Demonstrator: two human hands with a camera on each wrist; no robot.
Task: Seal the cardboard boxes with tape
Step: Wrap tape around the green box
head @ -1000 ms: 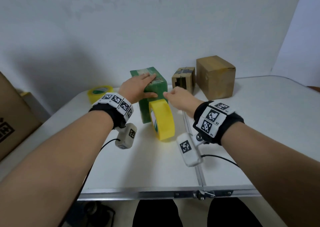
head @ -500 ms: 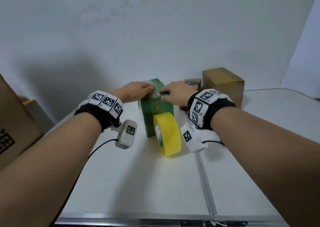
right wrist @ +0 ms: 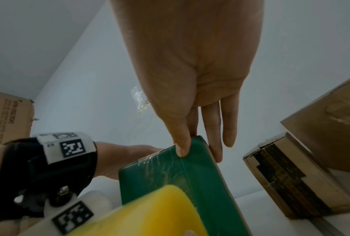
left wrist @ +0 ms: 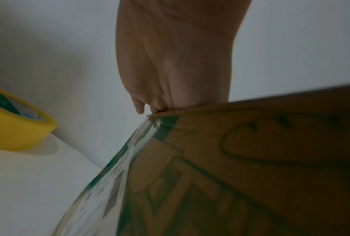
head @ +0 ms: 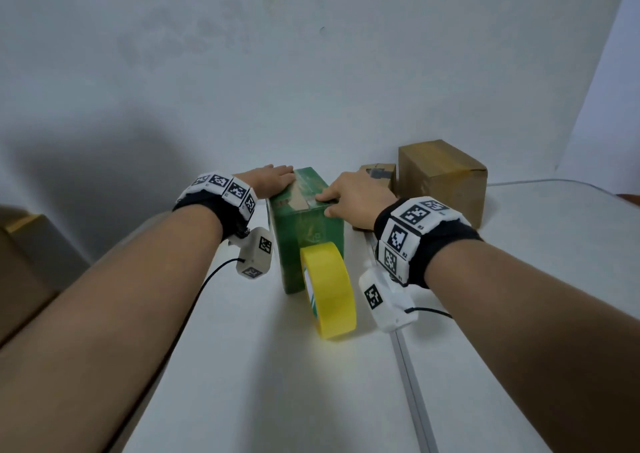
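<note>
Standing upright on the white desk (head: 242, 366), the green box (head: 308, 231) is pressed on top by both hands. The left hand (head: 268, 181) is laid flat; the right hand (head: 356, 198) has straight fingers (right wrist: 212, 127), thumb apparently on clear tape. A yellow tape roll (head: 329, 290) is leaned against its front.

"KFR-35G/S1A1" on brown carton (right wrist: 7, 118)

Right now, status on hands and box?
Left hand, right hand flat on green cardboard box, pressing tape. Yellow tape roll leans against box front.
</note>
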